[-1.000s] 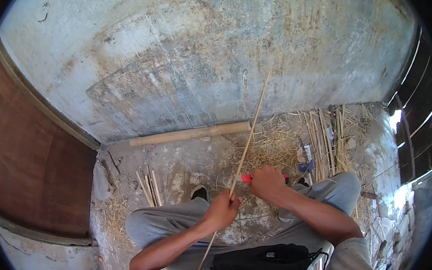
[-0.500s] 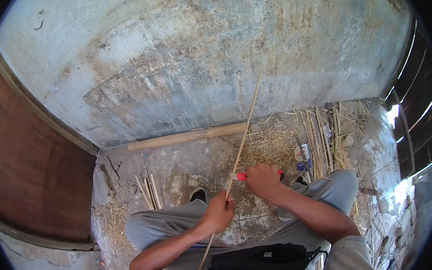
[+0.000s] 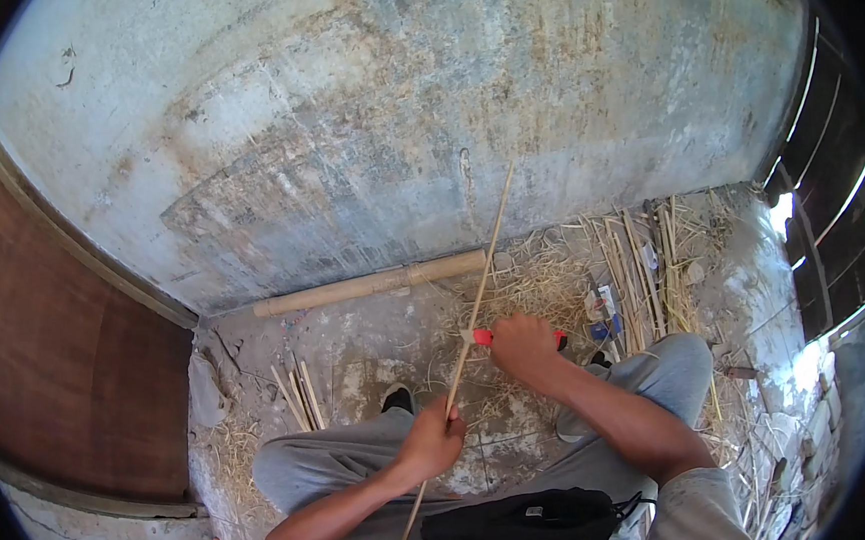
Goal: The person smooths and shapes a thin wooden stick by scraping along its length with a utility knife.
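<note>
A long thin bamboo strip (image 3: 491,243) slants from my lap up toward the wall. My left hand (image 3: 431,441) is closed around its lower part, between my knees. In my right hand (image 3: 524,348) is a knife with a red and black handle (image 3: 482,337). Its short blade, mostly hidden by size and angle, meets the strip just above my left hand. Both hands are over the floor in front of my crossed legs, and a black bag (image 3: 521,527) lies on my lap.
A thick bamboo pole (image 3: 373,286) lies along the wall base. Shavings (image 3: 544,282) cover the floor ahead. Split strips (image 3: 639,276) are at the right beside a blue-and-white packet (image 3: 605,313); more strips (image 3: 301,395) stand by my left knee. A brown door panel (image 3: 66,336) is at left.
The strip's far tip has dropped slightly and shifted left, and both hands have moved a little. My view has tilted slightly. Both grips stay the same.
</note>
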